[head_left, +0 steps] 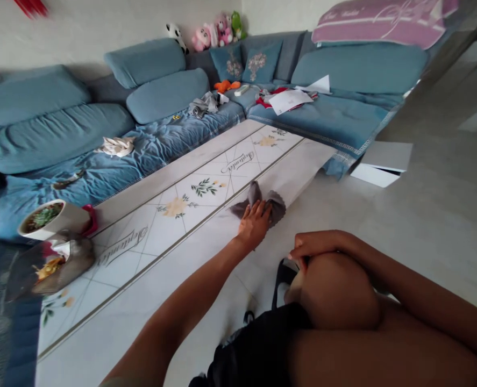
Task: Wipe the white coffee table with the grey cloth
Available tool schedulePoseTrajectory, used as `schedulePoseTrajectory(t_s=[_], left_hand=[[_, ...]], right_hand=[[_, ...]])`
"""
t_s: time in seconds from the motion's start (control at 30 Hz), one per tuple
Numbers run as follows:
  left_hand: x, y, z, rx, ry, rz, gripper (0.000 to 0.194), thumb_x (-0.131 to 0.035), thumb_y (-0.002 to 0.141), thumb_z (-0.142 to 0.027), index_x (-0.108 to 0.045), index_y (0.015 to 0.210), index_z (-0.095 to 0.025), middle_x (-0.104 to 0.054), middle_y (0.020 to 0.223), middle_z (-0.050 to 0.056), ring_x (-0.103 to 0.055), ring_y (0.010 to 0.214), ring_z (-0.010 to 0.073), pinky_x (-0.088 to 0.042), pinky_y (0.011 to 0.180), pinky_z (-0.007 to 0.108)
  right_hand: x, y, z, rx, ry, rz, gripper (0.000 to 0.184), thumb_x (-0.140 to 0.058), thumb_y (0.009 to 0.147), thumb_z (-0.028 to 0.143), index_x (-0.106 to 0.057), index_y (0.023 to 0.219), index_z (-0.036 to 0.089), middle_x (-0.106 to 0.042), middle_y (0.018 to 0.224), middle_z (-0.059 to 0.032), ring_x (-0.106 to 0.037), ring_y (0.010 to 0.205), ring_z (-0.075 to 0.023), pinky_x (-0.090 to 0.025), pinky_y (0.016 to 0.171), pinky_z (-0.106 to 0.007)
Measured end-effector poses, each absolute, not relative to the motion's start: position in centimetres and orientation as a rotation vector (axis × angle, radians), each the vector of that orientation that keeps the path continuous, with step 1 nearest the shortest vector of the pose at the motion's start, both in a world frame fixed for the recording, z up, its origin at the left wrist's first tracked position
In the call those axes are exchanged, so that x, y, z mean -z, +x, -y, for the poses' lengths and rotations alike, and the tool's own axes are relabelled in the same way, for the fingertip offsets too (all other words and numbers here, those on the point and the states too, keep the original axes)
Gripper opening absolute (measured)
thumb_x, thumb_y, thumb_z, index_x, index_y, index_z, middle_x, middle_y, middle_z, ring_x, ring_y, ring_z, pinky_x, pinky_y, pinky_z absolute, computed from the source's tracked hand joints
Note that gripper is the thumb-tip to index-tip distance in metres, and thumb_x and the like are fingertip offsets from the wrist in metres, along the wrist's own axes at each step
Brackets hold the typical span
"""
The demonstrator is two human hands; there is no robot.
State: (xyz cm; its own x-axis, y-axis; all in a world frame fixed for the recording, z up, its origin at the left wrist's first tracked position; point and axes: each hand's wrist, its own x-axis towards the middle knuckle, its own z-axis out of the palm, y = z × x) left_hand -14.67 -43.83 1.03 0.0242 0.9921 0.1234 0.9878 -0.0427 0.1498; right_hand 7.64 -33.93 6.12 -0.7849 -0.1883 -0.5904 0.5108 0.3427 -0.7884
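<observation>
My left hand lies on a crumpled grey cloth, pressing it against the far part of a long low table with a white floral tile pattern. The cloth bunches out on both sides of the hand. My right hand is away from the table, its fingers curled over my bent knee. Nothing else is in it. Near the table's left end, a white bowl of green food stands beside a clear plastic bag of food scraps.
A blue sectional sofa runs along the table's far side, strewn with white papers and rumpled clothing. Plush toys sit on its back. A flat white box lies on the grey floor at right.
</observation>
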Motion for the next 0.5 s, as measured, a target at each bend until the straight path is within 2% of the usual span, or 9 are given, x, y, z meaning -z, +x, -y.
schedulePoseTrajectory(t_s=[0.13,0.23,0.3,0.37,0.5], left_hand=[[0.2,-18.9,57.7,-0.255,2.161,-2.275,0.065,-0.053,0.116,-0.027,-0.043,0.18,-0.026,-0.042,0.185,0.013,-0.039,0.173,0.0362,-0.04,0.14,0.061],[0.0,-21.2,67.7,-0.271,2.089,-2.4,0.076,-0.051,0.116,-0.026,-0.023,0.186,-0.037,-0.04,0.186,0.01,-0.043,0.17,0.0377,-0.047,0.135,0.065],[-0.1,-21.7,71.4,-0.271,2.053,-2.475,0.081,-0.049,0.117,-0.024,-0.012,0.187,-0.041,-0.041,0.185,0.009,-0.046,0.168,0.0387,-0.052,0.132,0.066],[0.0,-21.3,71.7,-0.248,2.042,-2.503,0.081,-0.048,0.117,-0.023,-0.011,0.188,-0.04,-0.043,0.184,0.01,-0.046,0.168,0.0394,-0.052,0.13,0.067],[0.4,-18.7,62.6,-0.199,2.059,-2.424,0.071,-0.048,0.116,-0.021,-0.031,0.185,-0.029,-0.043,0.184,0.013,-0.039,0.172,0.0383,-0.042,0.138,0.065]], right_hand=[[-6.5,9.7,34.3,1.554,0.333,-1.983,0.068,-0.053,0.108,0.061,-0.091,0.091,0.007,-0.083,0.089,-0.0159,-0.071,0.084,-0.0219,-0.049,0.094,-0.034],[-6.7,10.2,34.2,1.584,0.343,-1.964,0.069,-0.047,0.111,0.055,-0.091,0.093,0.006,-0.083,0.087,-0.0143,-0.065,0.081,-0.0182,-0.046,0.091,-0.031],[-6.8,10.1,34.0,1.574,0.324,-1.94,0.066,-0.048,0.112,0.053,-0.091,0.092,0.008,-0.083,0.087,-0.0134,-0.063,0.079,-0.0176,-0.045,0.088,-0.03],[-6.7,9.5,33.8,1.563,0.285,-1.917,0.063,-0.05,0.113,0.052,-0.092,0.092,0.009,-0.084,0.091,-0.0136,-0.064,0.08,-0.0185,-0.045,0.087,-0.03],[-6.8,8.4,33.8,1.528,0.246,-1.923,0.061,-0.051,0.114,0.049,-0.092,0.091,0.009,-0.082,0.086,-0.0123,-0.065,0.077,-0.0184,-0.045,0.082,-0.03]])
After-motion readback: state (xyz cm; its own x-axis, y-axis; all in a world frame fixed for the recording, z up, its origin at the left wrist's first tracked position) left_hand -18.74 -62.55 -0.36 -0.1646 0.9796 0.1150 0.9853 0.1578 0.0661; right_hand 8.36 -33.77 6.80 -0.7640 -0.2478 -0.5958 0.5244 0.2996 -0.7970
